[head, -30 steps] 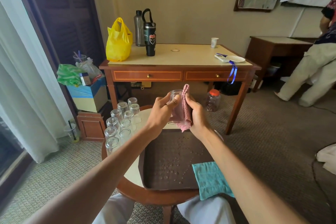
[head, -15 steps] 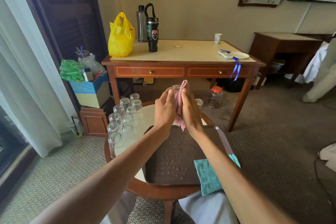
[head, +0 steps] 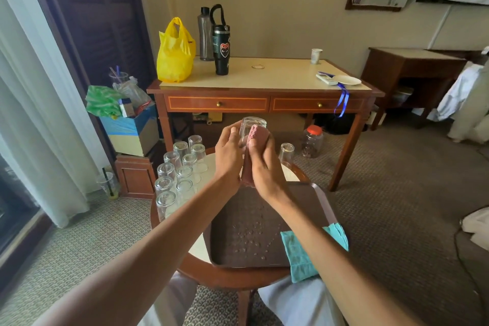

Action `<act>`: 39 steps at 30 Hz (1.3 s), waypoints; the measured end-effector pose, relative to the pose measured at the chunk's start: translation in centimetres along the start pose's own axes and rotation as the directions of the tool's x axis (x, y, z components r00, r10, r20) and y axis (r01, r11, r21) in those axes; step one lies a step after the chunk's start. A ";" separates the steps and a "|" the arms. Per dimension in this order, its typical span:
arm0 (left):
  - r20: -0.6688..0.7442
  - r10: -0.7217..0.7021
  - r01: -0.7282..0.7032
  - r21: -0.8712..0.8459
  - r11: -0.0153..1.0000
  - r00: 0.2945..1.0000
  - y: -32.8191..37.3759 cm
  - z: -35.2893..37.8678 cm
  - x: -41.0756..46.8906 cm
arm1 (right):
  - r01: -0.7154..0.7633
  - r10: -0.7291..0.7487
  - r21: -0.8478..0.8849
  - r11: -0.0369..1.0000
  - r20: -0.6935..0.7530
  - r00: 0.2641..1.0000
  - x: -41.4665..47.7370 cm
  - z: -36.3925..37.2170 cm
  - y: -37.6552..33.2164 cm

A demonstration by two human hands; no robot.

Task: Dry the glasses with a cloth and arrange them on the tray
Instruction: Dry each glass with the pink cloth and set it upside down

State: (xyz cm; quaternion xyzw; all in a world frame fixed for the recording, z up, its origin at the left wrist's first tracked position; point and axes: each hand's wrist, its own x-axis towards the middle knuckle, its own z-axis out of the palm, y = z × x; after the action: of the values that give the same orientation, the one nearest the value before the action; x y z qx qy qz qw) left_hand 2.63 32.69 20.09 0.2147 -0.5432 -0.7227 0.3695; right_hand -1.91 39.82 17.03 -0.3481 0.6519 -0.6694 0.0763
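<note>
Compared with the earlier frame, more of the glass (head: 252, 124) shows above the fingers (head: 234, 133). The left hand (head: 229, 157) grips its side; the right hand (head: 266, 165) clasps the pink cloth (head: 256, 136) against it, over the far edge of the tray (head: 238, 219). Other upturned glasses (head: 180, 169) crowd the left edge of the tabletop (head: 198, 249). A teal cloth (head: 301, 254) overhangs the tray's near right corner. Both hands hide the glass's lower part.

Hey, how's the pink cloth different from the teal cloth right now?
The pink cloth is pressed against the glass by the right hand; the teal cloth lies untouched at the tray's near right corner. The pink cloth hangs bunched and upright; the teal cloth lies flat. Both are small fabric cloths.
</note>
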 end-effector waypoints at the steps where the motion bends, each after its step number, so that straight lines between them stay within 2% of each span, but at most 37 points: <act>1: 0.009 -0.005 0.005 0.003 1.000 1.000 0.2 0.0 -0.1 | 0.019 -0.019 -0.008 1.000 -0.014 1.000 0.2 0.1 -0.2; 5: 0.074 -0.030 0.027 0.042 0.999 0.997 1.1 0.3 -0.5 | 0.022 -0.016 0.056 0.998 -0.093 0.996 1.3 -0.2 -1.5; 9: 0.118 0.017 -0.032 0.123 0.992 0.993 1.1 0.1 -0.5 | -0.109 0.131 0.242 0.964 -0.075 0.989 2.4 -0.7 -2.0; 13: 0.110 0.016 -0.027 0.099 0.995 0.994 0.0 -0.2 -0.8 | -0.218 0.263 0.383 0.898 -0.067 0.962 1.7 -0.6 -1.2; 19: 0.026 -0.060 0.060 0.006 0.998 0.998 -0.5 -0.7 -0.1 | -0.209 0.211 0.245 0.947 0.021 0.977 -0.5 1.0 -0.6; 22: 0.059 -0.100 0.100 -0.001 0.995 0.993 -0.5 -0.9 -0.3 | -0.063 0.068 0.110 0.992 -0.047 0.997 -1.6 0.9 -0.4; 25: 0.022 -0.102 0.102 0.001 0.995 0.995 -0.3 -0.9 -1.0 | 0.061 -0.060 0.014 0.998 -0.074 0.995 -1.5 0.4 -0.7; 27: 0.024 -0.077 0.077 0.023 0.997 0.997 0.0 -0.8 -1.5 | 0.024 -0.022 0.022 0.999 -0.071 0.997 -0.7 0.0 -1.1; 30: 0.092 -0.064 0.058 0.063 0.996 0.994 0.5 -0.6 -2.1 | -0.136 0.147 0.180 0.974 -0.049 0.988 0.9 -0.7 -2.1; 33: 0.106 -0.011 -0.006 0.159 0.987 0.994 0.5 -0.5 -2.2 | -0.245 0.274 0.204 0.948 -0.123 0.954 0.9 -0.7 -3.2; 36: 0.065 -0.032 0.024 0.120 0.992 0.997 0.9 -0.9 -1.8 | -0.259 0.270 0.128 0.957 -0.083 0.959 -0.5 -0.1 -3.2; 39: 0.007 -0.062 0.062 0.019 0.998 0.998 1.0 -1.4 -1.3 | -0.194 0.195 0.055 0.979 -0.013 0.981 -1.4 0.8 -2.7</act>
State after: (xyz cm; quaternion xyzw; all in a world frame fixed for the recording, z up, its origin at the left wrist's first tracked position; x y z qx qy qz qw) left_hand 4.73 32.66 20.45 0.2323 -0.5445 -0.7295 0.3427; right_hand 0.59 40.30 18.96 -0.2743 0.6655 -0.6789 0.1448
